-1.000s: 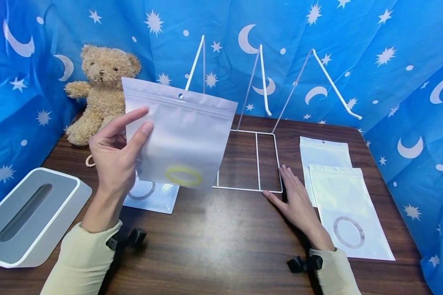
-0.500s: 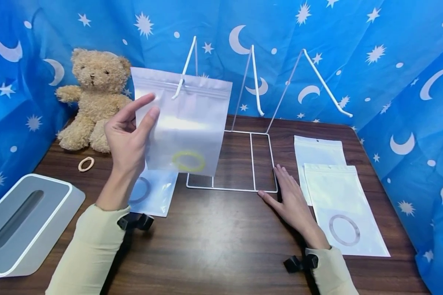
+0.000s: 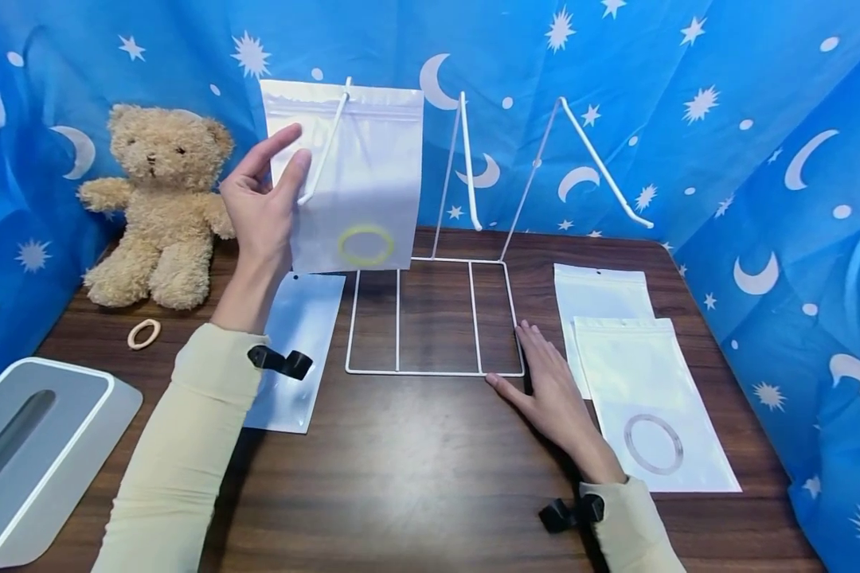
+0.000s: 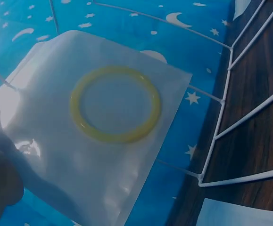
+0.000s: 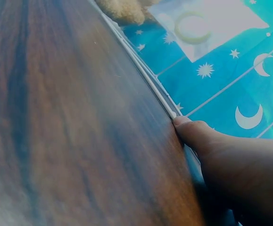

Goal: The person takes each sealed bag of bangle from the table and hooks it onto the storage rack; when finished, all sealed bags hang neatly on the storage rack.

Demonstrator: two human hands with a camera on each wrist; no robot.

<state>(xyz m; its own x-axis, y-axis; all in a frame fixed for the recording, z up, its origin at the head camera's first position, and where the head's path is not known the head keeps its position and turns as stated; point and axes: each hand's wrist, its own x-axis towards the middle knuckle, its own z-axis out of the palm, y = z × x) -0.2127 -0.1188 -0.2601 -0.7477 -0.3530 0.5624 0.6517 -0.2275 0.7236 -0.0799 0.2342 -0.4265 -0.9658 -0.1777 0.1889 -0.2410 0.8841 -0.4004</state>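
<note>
My left hand (image 3: 263, 195) holds a white zip bag (image 3: 361, 171) by its left edge, some of its fingers hidden behind the bag. Through the bag's lower part shows a yellow ring (image 4: 115, 104). The left prong (image 3: 327, 143) of a white wire rack (image 3: 435, 372) passes through near the bag's top and slopes down in front of it. My right hand (image 3: 555, 398) rests at the rack base's right front corner, fingers extended along the side and thumb (image 5: 183, 121) touching the front bar.
Two more white zip bags (image 3: 652, 382) overlap on the right, the front one with a ring in it. Another bag (image 3: 294, 342) lies under my left forearm. A teddy bear (image 3: 161, 211), a wooden ring (image 3: 143, 334) and a grey-topped white box (image 3: 57, 454) stand on the left.
My left hand has raised the bag and pushed it back along the left prong, which now comes through the bag near its top. The right hand stays at the rack's corner.
</note>
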